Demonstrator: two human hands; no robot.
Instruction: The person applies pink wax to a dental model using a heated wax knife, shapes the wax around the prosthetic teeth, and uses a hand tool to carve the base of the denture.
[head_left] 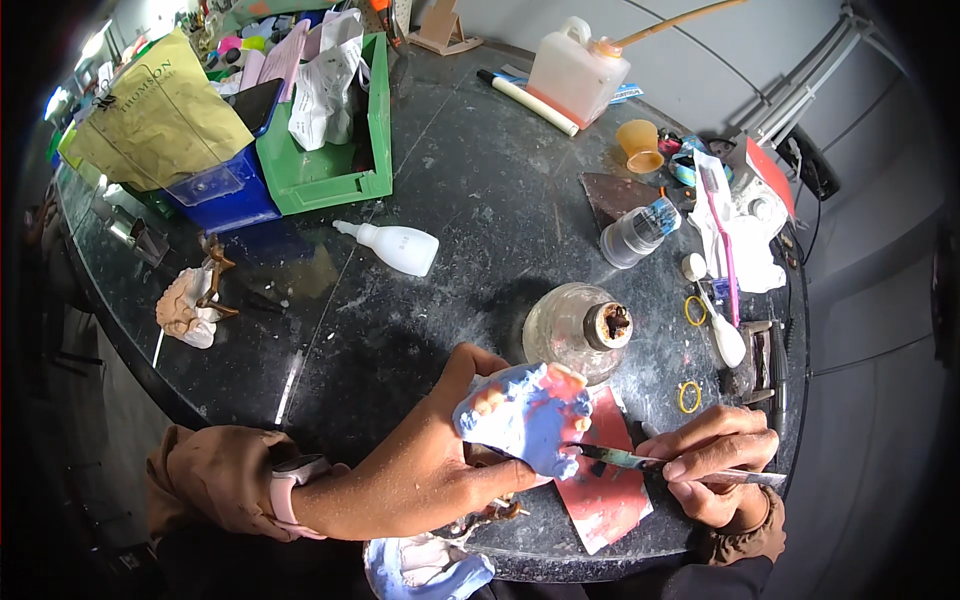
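My left hand is closed around a blue dental model, tilted so its arch faces up. Pinkish wax and several artificial teeth sit along its ridge. Between the fingers of my right hand lies a slim wax knife, its dark tip at the model's right edge; whether it touches cannot be made out. Beneath the knife is a red wax sheet on the black table. Just beyond the model stands a glass spirit burner; no flame shows. A second blue-and-white dental model is partly cut off at the lower edge.
A white squeeze bottle lies mid-table. Green and blue bins stand far left, above a plaster model on an articulator. Farther right are a jug, a clear cup, a pink toothbrush and yellow rubber bands.
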